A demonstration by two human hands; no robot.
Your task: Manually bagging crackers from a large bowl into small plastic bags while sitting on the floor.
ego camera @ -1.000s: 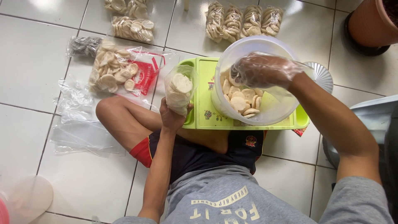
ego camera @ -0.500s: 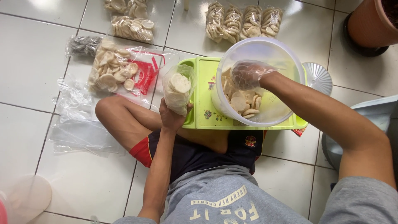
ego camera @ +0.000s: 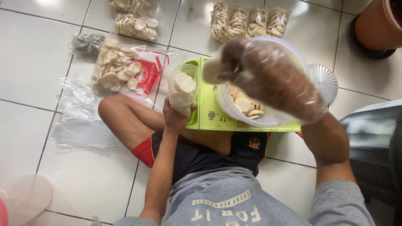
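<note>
My left hand [ego camera: 175, 117] grips the bottom of a small clear plastic bag [ego camera: 182, 90] part-filled with round pale crackers, held upright over my knee. My right hand [ego camera: 268, 75], in a thin clear plastic glove, is raised close to the camera and blurred. It carries a stack of crackers [ego camera: 215, 69] pinched in its fingers, to the right of the bag's mouth. Below it a clear round bowl [ego camera: 289, 119] of crackers stands on a lime green tray [ego camera: 209, 113] on my lap.
Filled cracker bags lie on the white tile floor at top centre [ego camera: 247, 19] and top left [ego camera: 136, 25]. A big opened bag of crackers [ego camera: 121, 67] and empty plastic bags [ego camera: 77, 121] lie left. A metal dish [ego camera: 324, 79], brown pot [ego camera: 377, 25] and grey bin [ego camera: 372, 138] stand right.
My right hand has come up out of the bowl with crackers and moved left toward the bag, close to the camera. The left hand and its bag have stayed in place.
</note>
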